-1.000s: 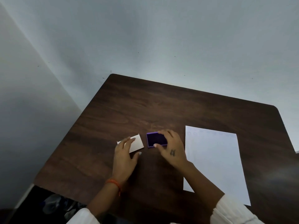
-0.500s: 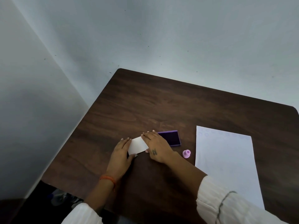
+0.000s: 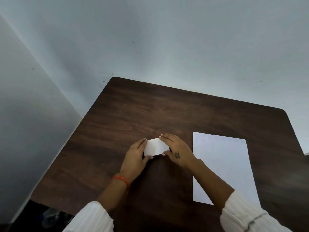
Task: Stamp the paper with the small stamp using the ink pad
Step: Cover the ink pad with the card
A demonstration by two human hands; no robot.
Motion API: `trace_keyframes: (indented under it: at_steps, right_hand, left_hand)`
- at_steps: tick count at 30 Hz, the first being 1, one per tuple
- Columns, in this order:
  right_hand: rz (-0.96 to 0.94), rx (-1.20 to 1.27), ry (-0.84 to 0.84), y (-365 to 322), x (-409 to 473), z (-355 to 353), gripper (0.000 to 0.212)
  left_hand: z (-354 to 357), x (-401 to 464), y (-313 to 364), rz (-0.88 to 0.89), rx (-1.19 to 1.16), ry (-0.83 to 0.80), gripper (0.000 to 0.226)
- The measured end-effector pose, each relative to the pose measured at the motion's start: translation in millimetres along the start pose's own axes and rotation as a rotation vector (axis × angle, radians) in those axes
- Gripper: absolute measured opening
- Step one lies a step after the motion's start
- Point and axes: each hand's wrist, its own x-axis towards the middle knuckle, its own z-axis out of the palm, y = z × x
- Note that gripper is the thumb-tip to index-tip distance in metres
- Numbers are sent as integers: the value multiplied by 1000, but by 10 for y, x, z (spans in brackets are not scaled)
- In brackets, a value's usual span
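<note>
A white lid (image 3: 155,146) sits on top of the purple ink pad (image 3: 158,154), of which only a thin purple strip shows at the near edge. My left hand (image 3: 135,157) grips the lid's left side and my right hand (image 3: 177,152) grips its right side, fingers curled over the far edge. The white paper (image 3: 222,166) lies flat to the right of my right hand, with faint round stamp marks (image 3: 203,140) along its top. The small stamp is not visible; my right hand and forearm cover the spot beside the paper.
The dark wooden table (image 3: 150,113) stands in a corner between two pale walls, its left edge close to the left wall. Its near left corner drops to a dark floor area (image 3: 50,218).
The white lid moved from the left of the open purple pad onto the pad. My right hand shifted onto the lid's right side. The pink stamp seen half a second ago is now hidden.
</note>
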Motion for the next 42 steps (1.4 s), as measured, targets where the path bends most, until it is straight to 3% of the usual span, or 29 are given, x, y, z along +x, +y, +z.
trace_keyframes:
  at_steps: [13,42]
  right_hand:
    - [164,33,-94,299,-60,-56,61]
    - [157,-85,-211,275,200,-211,66]
  left_hand:
    - [251,238,162,-15,108,-226,69]
    - [267,388,96,-18,58,-155,70]
